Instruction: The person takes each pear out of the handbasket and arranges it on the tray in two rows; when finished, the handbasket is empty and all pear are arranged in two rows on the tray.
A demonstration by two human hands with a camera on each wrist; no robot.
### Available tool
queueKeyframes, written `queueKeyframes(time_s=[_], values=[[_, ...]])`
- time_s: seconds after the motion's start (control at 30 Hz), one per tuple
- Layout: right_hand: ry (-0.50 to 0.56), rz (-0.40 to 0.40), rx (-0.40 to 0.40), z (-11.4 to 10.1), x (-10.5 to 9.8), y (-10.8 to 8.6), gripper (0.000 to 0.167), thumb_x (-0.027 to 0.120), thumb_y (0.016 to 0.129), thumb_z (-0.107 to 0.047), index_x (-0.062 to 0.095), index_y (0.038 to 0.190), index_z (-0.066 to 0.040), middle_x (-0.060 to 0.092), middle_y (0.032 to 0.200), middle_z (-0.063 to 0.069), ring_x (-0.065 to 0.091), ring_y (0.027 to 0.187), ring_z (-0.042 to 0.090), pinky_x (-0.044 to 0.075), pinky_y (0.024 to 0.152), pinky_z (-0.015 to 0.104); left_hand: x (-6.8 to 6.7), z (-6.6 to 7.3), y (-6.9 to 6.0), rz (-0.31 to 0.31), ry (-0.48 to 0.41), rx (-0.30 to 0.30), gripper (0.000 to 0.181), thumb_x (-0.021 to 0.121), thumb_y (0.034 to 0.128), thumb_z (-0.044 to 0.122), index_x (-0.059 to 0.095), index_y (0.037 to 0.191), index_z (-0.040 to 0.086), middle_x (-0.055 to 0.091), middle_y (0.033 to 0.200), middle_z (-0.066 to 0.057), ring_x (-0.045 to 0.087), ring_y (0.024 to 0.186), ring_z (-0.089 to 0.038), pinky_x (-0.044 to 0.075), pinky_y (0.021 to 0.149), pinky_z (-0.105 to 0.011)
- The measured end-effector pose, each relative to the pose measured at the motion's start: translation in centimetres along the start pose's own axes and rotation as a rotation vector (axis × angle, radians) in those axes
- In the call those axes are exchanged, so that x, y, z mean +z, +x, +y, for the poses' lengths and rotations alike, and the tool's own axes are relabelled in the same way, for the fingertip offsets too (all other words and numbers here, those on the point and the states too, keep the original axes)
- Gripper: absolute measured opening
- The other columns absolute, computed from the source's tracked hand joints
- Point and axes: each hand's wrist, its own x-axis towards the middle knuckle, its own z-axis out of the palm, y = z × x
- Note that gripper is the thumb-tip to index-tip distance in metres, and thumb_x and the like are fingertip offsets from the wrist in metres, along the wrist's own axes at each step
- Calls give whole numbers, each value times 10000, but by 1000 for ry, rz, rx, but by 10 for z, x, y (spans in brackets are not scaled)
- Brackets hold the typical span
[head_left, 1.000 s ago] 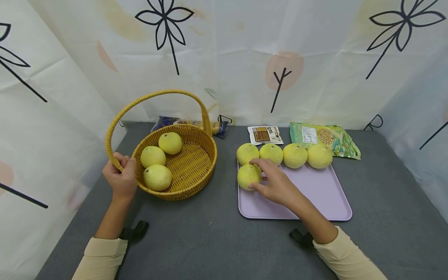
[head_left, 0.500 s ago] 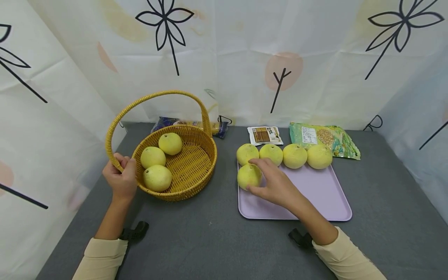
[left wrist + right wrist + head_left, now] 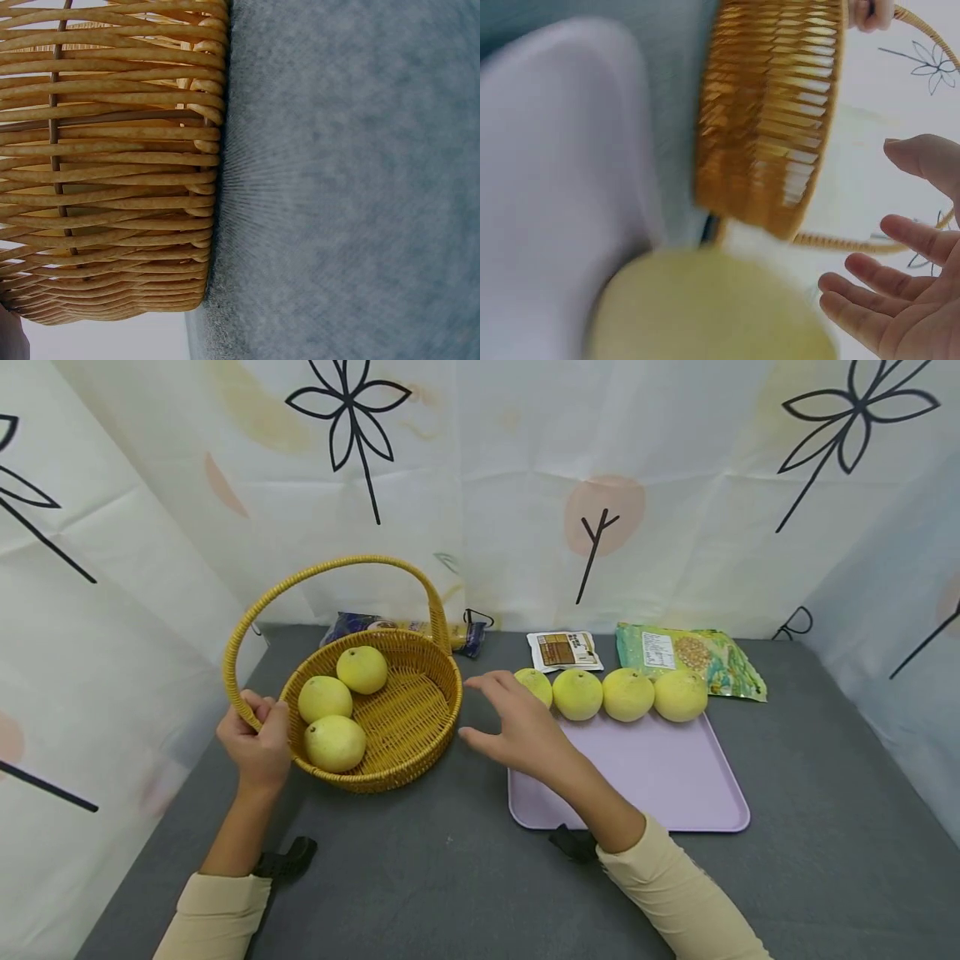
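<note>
My left hand point(image 3: 257, 742) grips the base of the handle point(image 3: 238, 652) of a yellow woven basket point(image 3: 405, 727) at its left side. Three yellow-green, grapefruit-like fruits point(image 3: 335, 744) lie in the basket's left half. My right hand point(image 3: 519, 725) hovers between the basket and a lilac tray point(image 3: 652, 777), thumb and fingers spread, holding nothing. A row of several such fruits point(image 3: 628, 695) lines the tray's back edge; my right hand partly covers the leftmost one. In the right wrist view, a blurred fruit point(image 3: 712, 307) sits near the tray's rim, below the open palm.
Along the back lie a blue-and-yellow packet point(image 3: 468, 639) behind the basket, a white-and-brown sachet point(image 3: 565, 650), and a green bag point(image 3: 690, 660) behind the fruit row. A patterned white curtain point(image 3: 517, 527) surrounds the grey table point(image 3: 420, 868) on the back and sides.
My right hand has let go of the fruit at the tray's front left and moved left toward the basket. That fruit is now hidden in the head view. My left hand stays put.
</note>
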Motion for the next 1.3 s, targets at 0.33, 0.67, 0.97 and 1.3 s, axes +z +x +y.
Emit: queueKeyframes(time_s=[0.33,0.67,0.97,1.3], values=[[26,-100,-29,-29,31,58,600,722,924,-312,492,1444,-123,483,1401,98,559,1161,237,492,900,428,0,1,0,-2,-1,-1,326,489,810,-166,238,625,-72,269,481,-14,211,405,-65,150,406,-216],[-197,-267,-27,-52,62,117,699,683,951,-336,360,1536,-126,351,1548,89,533,1221,244,466,939,352,1,-2,0,-14,-8,20,325,494,803,-160,245,617,-64,241,502,-11,165,467,-64,130,439,-222],[-347,-452,60,-73,79,150,770,633,985,-333,179,1606,-307,38,1666,50,320,1429,332,505,804,370,2,-1,0,-2,3,25,316,491,792,-160,250,610,-67,244,495,-11,163,459,-64,130,432,-220],[-355,-473,79,-72,94,157,753,678,960,-231,258,1575,-340,164,1617,71,389,1360,310,502,791,381,1,0,0,-1,3,8,318,493,796,-158,249,614,-67,252,494,-13,176,449,-70,138,423,-222]])
